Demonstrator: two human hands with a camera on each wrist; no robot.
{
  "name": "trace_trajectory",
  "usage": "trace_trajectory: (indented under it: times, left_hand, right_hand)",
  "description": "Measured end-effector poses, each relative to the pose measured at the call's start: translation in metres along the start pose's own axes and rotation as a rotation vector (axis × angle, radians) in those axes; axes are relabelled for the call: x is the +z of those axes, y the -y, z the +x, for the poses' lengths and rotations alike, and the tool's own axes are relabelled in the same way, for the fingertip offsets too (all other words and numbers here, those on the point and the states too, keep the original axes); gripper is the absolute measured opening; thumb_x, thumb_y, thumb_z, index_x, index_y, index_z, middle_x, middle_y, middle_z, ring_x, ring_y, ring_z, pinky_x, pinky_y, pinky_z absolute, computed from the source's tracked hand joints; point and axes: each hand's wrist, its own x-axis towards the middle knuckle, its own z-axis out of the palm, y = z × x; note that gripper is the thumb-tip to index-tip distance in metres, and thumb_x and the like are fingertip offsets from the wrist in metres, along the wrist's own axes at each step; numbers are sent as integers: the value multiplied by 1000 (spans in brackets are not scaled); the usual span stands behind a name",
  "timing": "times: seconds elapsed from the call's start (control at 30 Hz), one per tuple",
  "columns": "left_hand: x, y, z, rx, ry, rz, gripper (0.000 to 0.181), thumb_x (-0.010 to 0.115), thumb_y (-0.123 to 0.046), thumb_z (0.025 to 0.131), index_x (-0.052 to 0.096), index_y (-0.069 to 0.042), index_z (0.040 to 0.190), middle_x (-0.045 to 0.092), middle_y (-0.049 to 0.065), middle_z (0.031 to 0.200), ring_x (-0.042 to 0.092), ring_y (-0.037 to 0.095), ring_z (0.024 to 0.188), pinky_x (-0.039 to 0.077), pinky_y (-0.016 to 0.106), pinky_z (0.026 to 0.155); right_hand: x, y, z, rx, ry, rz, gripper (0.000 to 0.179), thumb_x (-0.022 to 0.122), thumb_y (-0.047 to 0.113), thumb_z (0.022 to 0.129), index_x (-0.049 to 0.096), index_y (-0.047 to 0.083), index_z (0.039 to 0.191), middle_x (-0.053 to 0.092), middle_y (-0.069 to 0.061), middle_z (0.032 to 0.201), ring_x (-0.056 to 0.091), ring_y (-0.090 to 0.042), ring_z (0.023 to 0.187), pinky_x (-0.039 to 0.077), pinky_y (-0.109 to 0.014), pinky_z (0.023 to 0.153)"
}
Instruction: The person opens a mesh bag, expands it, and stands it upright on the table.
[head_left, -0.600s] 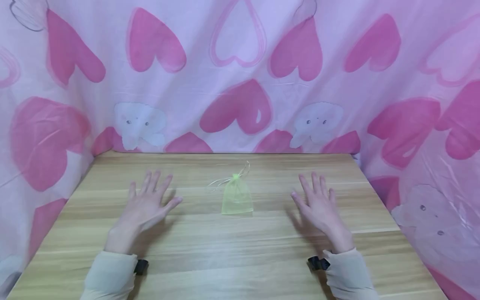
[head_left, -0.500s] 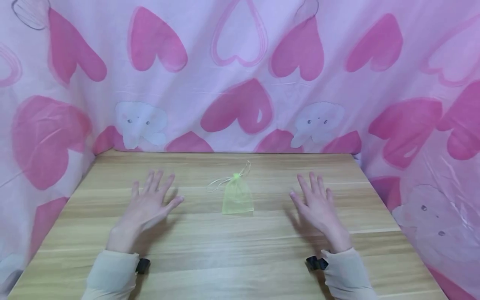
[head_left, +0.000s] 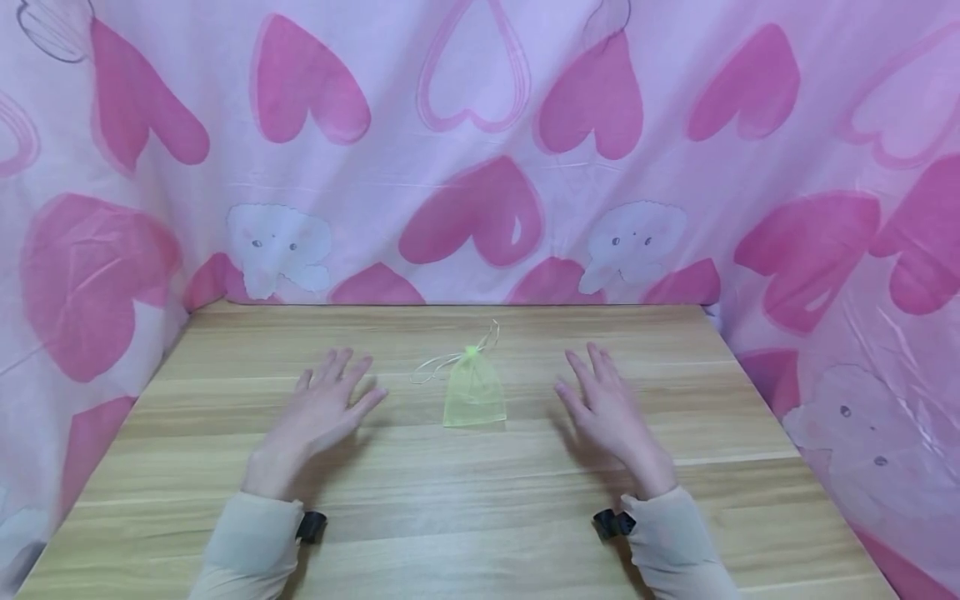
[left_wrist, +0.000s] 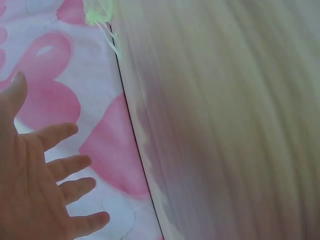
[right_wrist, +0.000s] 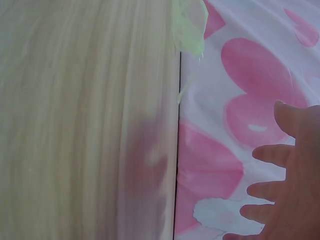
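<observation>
A small sheer yellow-green drawstring pouch [head_left: 476, 392] lies flat on the wooden table [head_left: 465, 517], its neck gathered and pointing away from me. Thin pale cords [head_left: 435, 365] loop out from the neck to both sides. To the left of the pouch, my left hand [head_left: 322, 412] is held above the table with fingers spread, holding nothing. On the other side, my right hand [head_left: 606, 408] hovers likewise, fingers extended and apart from the pouch. Both wrist views show part of the pouch near the top edge, beyond spread fingers.
A pink and white curtain [head_left: 345, 175] printed with hearts and pale animal faces hangs along the table's back and both sides. Black wrist-mounted devices [head_left: 312, 527] sit by each cuff. The hands cast shadows on the wood.
Both hands have moved inward, the left one rightward and the right one leftward, nearer to the pouch. The pouch stays where it was.
</observation>
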Motion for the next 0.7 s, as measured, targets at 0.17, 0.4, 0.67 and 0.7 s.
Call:
trace_trajectory:
  times: [0.17, 0.4, 0.67, 0.7]
  left_hand:
    - [4, -9, 7, -3, 1, -56, 77, 23, -65, 99, 36, -9, 151, 24, 21, 157, 14, 42, 144, 10, 64, 110]
    - [10, -19, 18, 42, -5, -84, 74, 29, -61, 101, 41, -6, 148, 34, 24, 151, 30, 44, 138, 22, 60, 110]
    - [16, -31, 27, 61, 30, -144, 58, 48, -42, 102, 45, -4, 144, 39, 25, 147, 38, 44, 134, 28, 58, 108]
    - [17, -33, 29, 67, 32, -149, 57, 49, -41, 102, 45, -3, 144, 40, 25, 146, 39, 43, 133, 29, 57, 108]
  right_hand:
    - [6, 7, 5, -17, 31, 37, 65, 42, 51, 101, 35, 10, 151, 16, -23, 158, 12, -40, 145, 16, -59, 112]
    - [13, 17, 13, -44, 60, 66, 61, 45, 47, 102, 37, 11, 151, 17, -19, 159, 15, -36, 145, 19, -57, 112]
    - [21, 29, 22, -67, 71, 106, 57, 47, 42, 102, 40, 10, 149, 24, -18, 157, 22, -35, 143, 22, -57, 111]
    - [22, 31, 23, -69, 73, 113, 57, 48, 42, 102, 40, 10, 149, 24, -18, 157, 23, -35, 143, 23, -57, 111]
